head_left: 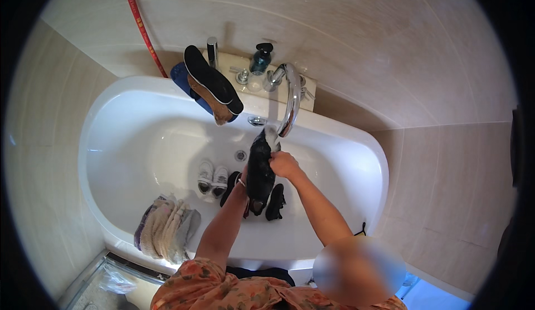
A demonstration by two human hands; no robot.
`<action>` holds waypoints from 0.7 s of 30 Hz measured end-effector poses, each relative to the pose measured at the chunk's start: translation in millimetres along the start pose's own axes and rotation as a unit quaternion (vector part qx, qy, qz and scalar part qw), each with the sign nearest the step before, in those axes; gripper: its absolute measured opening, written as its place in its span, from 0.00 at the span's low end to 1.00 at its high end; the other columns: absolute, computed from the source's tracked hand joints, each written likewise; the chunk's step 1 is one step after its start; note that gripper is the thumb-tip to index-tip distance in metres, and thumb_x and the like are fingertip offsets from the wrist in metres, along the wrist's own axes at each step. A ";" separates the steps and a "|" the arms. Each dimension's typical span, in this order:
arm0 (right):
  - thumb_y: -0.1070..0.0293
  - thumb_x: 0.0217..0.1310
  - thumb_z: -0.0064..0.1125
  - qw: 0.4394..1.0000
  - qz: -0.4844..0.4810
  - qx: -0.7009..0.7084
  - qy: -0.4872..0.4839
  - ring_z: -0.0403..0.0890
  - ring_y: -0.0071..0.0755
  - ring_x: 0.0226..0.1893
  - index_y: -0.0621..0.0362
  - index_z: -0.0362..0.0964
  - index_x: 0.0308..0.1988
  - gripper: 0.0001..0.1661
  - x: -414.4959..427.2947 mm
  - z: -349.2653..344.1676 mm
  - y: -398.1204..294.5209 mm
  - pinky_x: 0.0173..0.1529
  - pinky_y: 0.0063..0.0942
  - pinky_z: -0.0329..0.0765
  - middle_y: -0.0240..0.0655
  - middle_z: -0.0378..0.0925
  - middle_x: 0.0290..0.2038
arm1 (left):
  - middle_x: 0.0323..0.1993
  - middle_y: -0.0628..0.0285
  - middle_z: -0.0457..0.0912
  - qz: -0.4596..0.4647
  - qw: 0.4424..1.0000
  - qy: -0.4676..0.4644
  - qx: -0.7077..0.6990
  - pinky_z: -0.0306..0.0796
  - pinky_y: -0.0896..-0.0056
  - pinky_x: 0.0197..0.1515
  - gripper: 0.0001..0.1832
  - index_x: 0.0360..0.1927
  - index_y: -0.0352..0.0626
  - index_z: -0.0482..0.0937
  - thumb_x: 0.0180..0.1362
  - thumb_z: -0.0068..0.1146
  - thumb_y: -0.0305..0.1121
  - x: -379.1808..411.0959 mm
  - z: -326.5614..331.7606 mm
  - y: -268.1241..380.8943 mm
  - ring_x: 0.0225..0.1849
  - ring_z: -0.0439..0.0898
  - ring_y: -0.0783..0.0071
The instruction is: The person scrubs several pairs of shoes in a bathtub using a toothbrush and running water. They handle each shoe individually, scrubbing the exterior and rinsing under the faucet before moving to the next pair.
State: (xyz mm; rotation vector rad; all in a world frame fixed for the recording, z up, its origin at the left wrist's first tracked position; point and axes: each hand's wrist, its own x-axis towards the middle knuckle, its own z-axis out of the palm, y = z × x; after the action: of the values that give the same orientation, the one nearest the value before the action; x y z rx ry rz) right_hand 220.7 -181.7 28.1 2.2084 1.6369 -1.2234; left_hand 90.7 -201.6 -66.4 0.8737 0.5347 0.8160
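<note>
A long black shoe [260, 168], wet-looking with something whitish at its far end, is held over the white bathtub [334, 235]. My left hand [245, 172] is at its left side, mostly hidden behind it. Closed fingers of my right hand [285, 163] meet its right edge near the far end; what they hold cannot be made out. The curved chrome faucet [292, 101] reaches over the whitish end. To the right of the held shoe lies a small black shoe [275, 202]. Further left stand white shoes [212, 179], with a dark shoe [229, 188] partly behind my left forearm.
Black insoles [211, 76] and a blue slipper [179, 78] rest on the far rim. Behind are a pump bottle [261, 59] and faucet handles [242, 76]. Folded towels [165, 228] hang over the near-left rim. A red stick [144, 30] leans on the wall.
</note>
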 end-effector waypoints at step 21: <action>0.64 0.52 0.43 0.992 -0.014 -0.095 -0.085 0.80 0.45 0.26 0.61 0.74 0.38 0.18 -9.6 -10.8 -2.0 0.29 0.38 0.77 0.47 0.78 0.34 | 0.45 0.63 0.77 -0.096 0.907 0.056 -0.407 0.70 0.72 0.49 0.23 0.53 0.46 0.70 0.62 0.36 0.49 9.7 -1.0 -28.2 0.45 0.76 0.72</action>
State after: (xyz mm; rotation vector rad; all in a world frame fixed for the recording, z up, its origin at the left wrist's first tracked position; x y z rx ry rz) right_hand 223.8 -182.2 42.4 1.9197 1.6468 -1.1718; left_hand 107.0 -204.1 -91.3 0.0009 0.3188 0.8084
